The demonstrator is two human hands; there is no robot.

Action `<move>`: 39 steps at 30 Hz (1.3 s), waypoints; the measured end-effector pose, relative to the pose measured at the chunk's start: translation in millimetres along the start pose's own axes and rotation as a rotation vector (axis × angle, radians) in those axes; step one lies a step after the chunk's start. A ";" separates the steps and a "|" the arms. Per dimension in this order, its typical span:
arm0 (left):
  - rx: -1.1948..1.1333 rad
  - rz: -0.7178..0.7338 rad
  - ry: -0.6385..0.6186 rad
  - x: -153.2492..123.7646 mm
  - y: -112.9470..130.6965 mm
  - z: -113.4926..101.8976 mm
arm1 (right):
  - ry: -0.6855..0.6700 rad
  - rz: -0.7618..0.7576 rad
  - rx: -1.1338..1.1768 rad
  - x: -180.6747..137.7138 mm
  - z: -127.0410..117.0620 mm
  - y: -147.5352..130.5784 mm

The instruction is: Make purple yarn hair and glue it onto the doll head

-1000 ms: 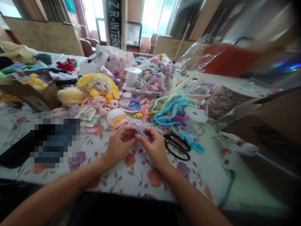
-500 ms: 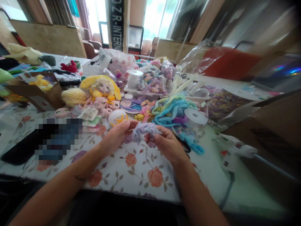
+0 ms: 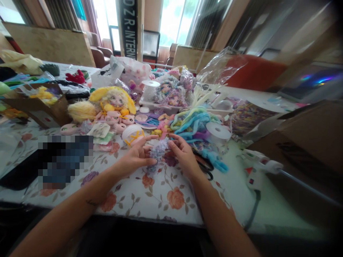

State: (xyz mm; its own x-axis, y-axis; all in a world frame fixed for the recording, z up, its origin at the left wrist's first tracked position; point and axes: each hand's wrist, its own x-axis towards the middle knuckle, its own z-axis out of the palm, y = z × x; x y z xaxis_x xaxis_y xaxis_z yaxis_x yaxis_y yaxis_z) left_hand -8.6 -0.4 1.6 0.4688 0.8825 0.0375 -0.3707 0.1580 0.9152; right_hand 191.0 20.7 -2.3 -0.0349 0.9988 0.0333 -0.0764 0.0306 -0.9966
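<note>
A small lilac tuft of fluffy yarn (image 3: pixel 158 152) sits between my two hands just above the flowered tablecloth (image 3: pixel 160 192). My left hand (image 3: pixel 135 155) pinches its left side with thumb and a finger, the other fingers spread. My right hand (image 3: pixel 183 154) pinches the tuft's right side with its fingertips. Black scissors (image 3: pixel 205 167) lie right behind my right hand, partly hidden by it. A bare doll head with yellow strands (image 3: pixel 132 134) lies just beyond my left hand.
A white glue gun (image 3: pixel 257 167) with its cord lies at the right. Blue and green yarn (image 3: pixel 193 123), a ribbon spool (image 3: pixel 218 131), a yellow-haired doll (image 3: pixel 114 100), doll faces and bags crowd the far side. A cardboard box (image 3: pixel 40 105) stands at the left.
My hands lifted the lilac tuft, then lowered it toward the cloth. My left fingers have spread out. The view has shifted slightly.
</note>
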 end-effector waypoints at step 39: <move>-0.272 0.019 0.309 1.1 6.0 4.7 | -0.459 0.323 -0.287 -93.4 -17.3 -44.3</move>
State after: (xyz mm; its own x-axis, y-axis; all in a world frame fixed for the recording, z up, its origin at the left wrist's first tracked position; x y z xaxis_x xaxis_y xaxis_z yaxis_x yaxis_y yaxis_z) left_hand -6.6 -0.6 9.0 0.2125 0.9713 -0.1069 -0.5947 0.2154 0.7746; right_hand 214.9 -73.3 37.4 -0.4402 0.8437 -0.3073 0.2776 -0.1976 -0.9402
